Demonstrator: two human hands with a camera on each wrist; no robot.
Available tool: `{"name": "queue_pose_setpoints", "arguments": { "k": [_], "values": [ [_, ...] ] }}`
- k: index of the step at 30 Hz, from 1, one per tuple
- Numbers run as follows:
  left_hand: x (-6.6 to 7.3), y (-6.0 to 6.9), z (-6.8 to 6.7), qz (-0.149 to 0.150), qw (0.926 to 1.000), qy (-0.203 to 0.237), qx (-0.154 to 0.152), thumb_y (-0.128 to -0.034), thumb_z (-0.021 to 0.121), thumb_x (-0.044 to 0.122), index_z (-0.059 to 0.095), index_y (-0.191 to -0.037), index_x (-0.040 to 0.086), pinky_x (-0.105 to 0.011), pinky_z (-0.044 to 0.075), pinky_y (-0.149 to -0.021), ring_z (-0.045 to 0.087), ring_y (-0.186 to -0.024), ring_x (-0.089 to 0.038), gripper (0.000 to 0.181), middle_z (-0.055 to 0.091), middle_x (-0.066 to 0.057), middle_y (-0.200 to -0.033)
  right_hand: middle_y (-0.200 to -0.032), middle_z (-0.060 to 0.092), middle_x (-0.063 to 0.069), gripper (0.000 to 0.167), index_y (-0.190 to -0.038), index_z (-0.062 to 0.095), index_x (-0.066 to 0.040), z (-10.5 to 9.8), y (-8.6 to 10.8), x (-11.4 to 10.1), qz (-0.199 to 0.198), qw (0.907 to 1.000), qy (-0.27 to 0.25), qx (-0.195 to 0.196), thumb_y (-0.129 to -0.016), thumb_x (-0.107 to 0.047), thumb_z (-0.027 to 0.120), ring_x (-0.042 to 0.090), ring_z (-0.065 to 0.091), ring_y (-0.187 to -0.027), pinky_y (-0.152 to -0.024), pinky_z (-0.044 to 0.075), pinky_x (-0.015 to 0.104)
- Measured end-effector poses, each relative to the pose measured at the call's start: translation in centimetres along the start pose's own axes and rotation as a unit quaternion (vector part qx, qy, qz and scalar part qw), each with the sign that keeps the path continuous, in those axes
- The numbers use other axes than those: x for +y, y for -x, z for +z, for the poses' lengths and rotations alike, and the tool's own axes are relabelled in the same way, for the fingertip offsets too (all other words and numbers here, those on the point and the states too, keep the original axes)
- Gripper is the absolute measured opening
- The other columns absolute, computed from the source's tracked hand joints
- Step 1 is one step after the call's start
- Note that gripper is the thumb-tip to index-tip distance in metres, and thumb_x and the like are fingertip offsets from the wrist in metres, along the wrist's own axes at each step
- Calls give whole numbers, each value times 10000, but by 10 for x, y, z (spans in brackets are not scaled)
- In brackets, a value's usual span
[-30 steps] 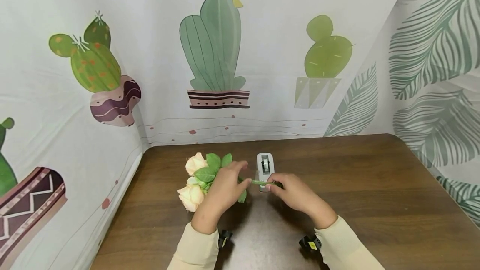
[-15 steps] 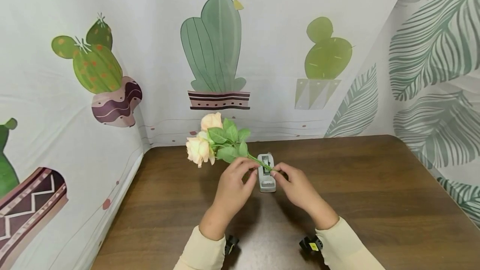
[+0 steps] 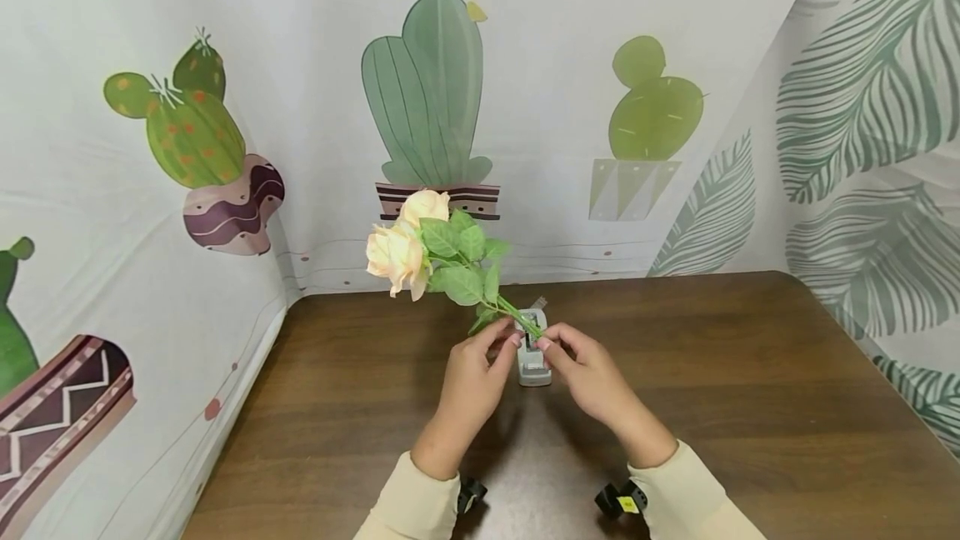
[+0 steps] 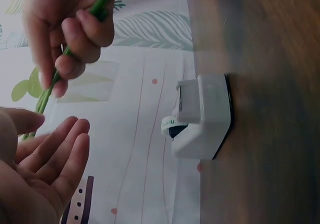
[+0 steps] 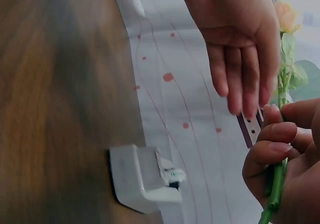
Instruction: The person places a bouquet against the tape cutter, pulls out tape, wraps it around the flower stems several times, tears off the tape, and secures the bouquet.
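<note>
A small bunch of peach roses (image 3: 397,257) with green leaves (image 3: 457,283) slants up and left above the table in the head view. My right hand (image 3: 592,369) grips the lower ends of the green stems (image 5: 278,184), its fingers curled round them. Higher on the stems, my left hand (image 3: 472,373) pinches them between thumb and index finger, while its other fingers (image 4: 62,161) extend loosely. Beneath both hands, a white tape dispenser (image 3: 534,367) stands on the table, partly covered by the stems and fingers in the head view. Its tape roll (image 4: 172,126) shows in the left wrist view.
The brown wooden table (image 3: 712,382) reaches back to a white cloth backdrop (image 3: 547,107) printed with cacti and leaves. Black wrist devices (image 3: 621,500) sit beside both cream sleeves (image 3: 693,494).
The blooms have risen and swung away from me, from above the table to in front of the backdrop. My left hand has shifted right along the stems; the right has turned slightly with them.
</note>
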State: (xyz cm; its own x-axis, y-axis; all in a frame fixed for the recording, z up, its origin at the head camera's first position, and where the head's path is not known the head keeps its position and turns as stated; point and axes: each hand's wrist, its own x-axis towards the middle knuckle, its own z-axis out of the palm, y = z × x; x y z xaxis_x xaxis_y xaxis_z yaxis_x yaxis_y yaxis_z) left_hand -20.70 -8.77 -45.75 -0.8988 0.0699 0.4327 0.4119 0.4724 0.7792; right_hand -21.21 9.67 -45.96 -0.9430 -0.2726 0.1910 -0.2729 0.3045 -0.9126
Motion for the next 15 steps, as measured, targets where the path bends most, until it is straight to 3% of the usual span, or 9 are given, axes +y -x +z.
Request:
{"name": "queue_pose_setpoints", "arguments": {
  "k": [3,5,10,12,15],
  "values": [
    [0,0,1,-407,9986,339,78,-1000,643,240,684,-1244,107,-261,593,-804,730,-921,-132,282,768,-45,-1072,-768,557,103,202,-966,628,-134,6,1,0,-14,9996,-283,-74,-1057,-288,534,139,496,-597,-549,459,268],
    [0,0,1,-673,9945,802,99,-996,647,240,678,-1236,97,-243,582,-804,727,-926,-165,281,763,-65,-1061,-757,543,100,210,-968,621,-108,10,1,0,-36,9989,-452,-105,-1062,-269,525,75,460,-593,-537,422,235],
    [4,-2,-1,-1047,9706,2162,141,-993,645,168,654,-1254,32,-274,599,-841,708,-966,-337,295,726,-167,-1035,-784,541,112,210,-999,619,-56,16,2,-1,-13,9966,-812,-155,-1063,-230,521,55,422,-566,-510,374,212],
    [5,-3,-1,-1102,9645,2394,172,-990,648,151,650,-1260,31,-295,606,-835,700,-947,-360,296,715,-184,-1018,-780,539,108,210,-1006,618,-51,18,3,0,5,9962,-858,-170,-1062,-229,523,50,409,-550,-502,361,207],
    [5,-3,-1,-1136,9649,2355,235,-983,663,167,658,-1248,52,-324,608,-825,704,-902,-313,289,719,-166,-986,-726,506,66,215,-994,609,-60,21,3,-1,-19,9964,-816,-206,-1066,-239,514,53,396,-532,-498,357,214]
  ]
}}
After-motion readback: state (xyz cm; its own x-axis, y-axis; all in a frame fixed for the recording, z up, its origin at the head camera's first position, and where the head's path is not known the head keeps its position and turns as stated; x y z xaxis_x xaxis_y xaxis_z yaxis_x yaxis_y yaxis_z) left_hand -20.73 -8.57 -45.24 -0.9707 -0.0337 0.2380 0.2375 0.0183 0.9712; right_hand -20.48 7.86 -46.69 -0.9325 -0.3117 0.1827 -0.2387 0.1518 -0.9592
